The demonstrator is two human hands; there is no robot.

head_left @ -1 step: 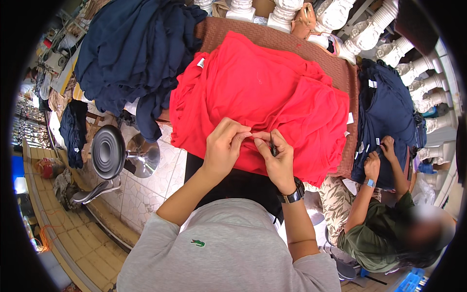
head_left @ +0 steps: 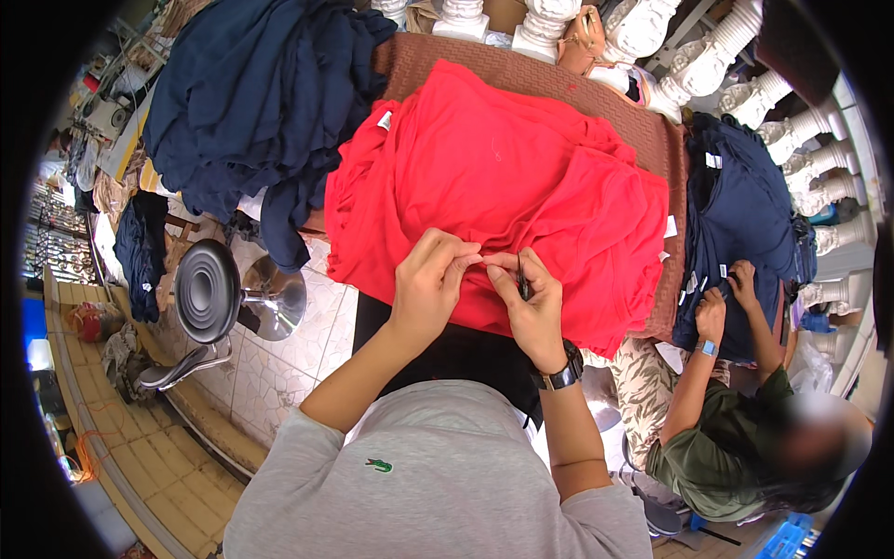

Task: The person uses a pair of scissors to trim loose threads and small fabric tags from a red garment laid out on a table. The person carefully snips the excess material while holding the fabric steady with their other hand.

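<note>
Red garments [head_left: 521,168] lie in a loose, rumpled pile in front of me. My left hand [head_left: 430,284] is closed in a pinch on the near part of the red fabric. Beside it, my right hand [head_left: 531,307] is also closed, its thumb and forefinger pinching the cloth close to the left fingertips. A slim dark tool [head_left: 523,286], which looks like thread snips, is held in the right hand's fingers and mostly covered by them. The small piece of fabric between my fingertips is too fine to make out.
A brown textured cloth [head_left: 419,61] covers the table. Navy garments [head_left: 261,102] are heaped at the left. On the right, a person [head_left: 736,438] handles another navy pile [head_left: 740,205]. A black round stool [head_left: 207,291] stands at the left; white balusters [head_left: 698,65] line the back.
</note>
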